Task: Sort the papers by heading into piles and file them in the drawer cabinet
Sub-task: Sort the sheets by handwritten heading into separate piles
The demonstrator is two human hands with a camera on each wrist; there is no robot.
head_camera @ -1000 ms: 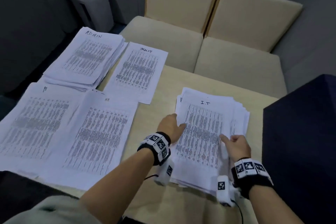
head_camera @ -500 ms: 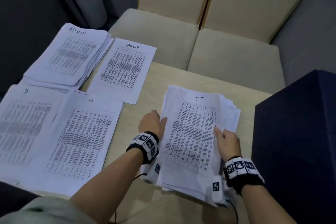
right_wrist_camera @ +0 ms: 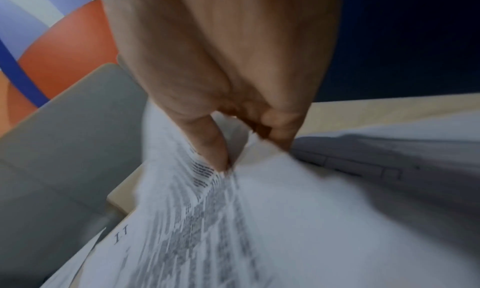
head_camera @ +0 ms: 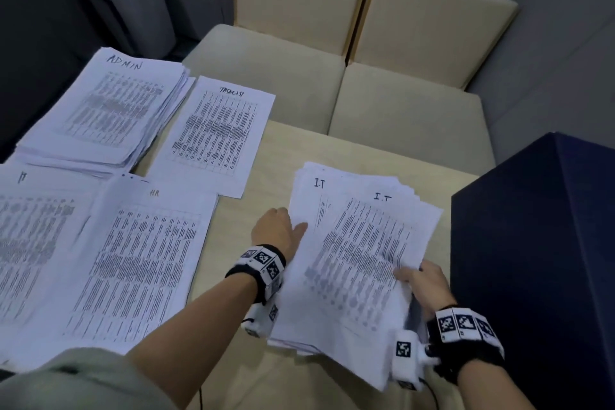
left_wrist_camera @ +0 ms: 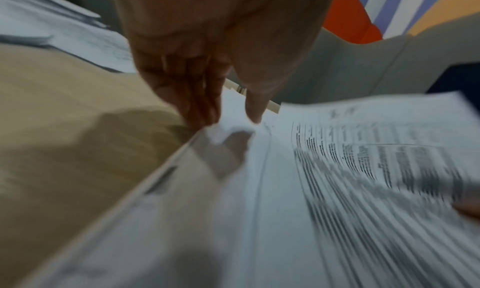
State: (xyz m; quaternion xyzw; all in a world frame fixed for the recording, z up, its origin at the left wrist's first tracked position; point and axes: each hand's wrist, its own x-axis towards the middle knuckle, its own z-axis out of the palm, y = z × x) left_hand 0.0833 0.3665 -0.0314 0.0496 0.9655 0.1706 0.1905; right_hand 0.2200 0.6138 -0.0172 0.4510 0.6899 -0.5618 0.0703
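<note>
An unsorted stack of printed papers (head_camera: pixel 307 206) lies on the beige table (head_camera: pixel 266 150) at the right. My right hand (head_camera: pixel 422 280) pinches the right edge of the stack's top sheet (head_camera: pixel 369 260), headed "I.T", which sits skewed to the right. Another sheet headed "I.T" shows beneath it. In the right wrist view my thumb lies on top of this sheet (right_wrist_camera: pixel 194 220) and my fingers curl under it. My left hand (head_camera: pixel 279 230) rests at the stack's left edge, thumb on the paper. In the left wrist view its straight fingers (left_wrist_camera: pixel 202 112) touch the stack's side (left_wrist_camera: pixel 182 169).
Sorted piles lie to the left: a thick ADMIN pile (head_camera: pixel 109 110), a TASKLIST sheet (head_camera: pixel 216 130), an HR pile (head_camera: pixel 139 260) and a far-left pile (head_camera: pixel 30 226) with an unclear heading. A dark blue cabinet (head_camera: pixel 539 260) stands right of the table. Beige seats (head_camera: pixel 266 76) lie beyond.
My right hand has drawn the top I.T sheet to the right, uncovering a second I.T sheet. My left hand has stayed at the stack's left edge.
</note>
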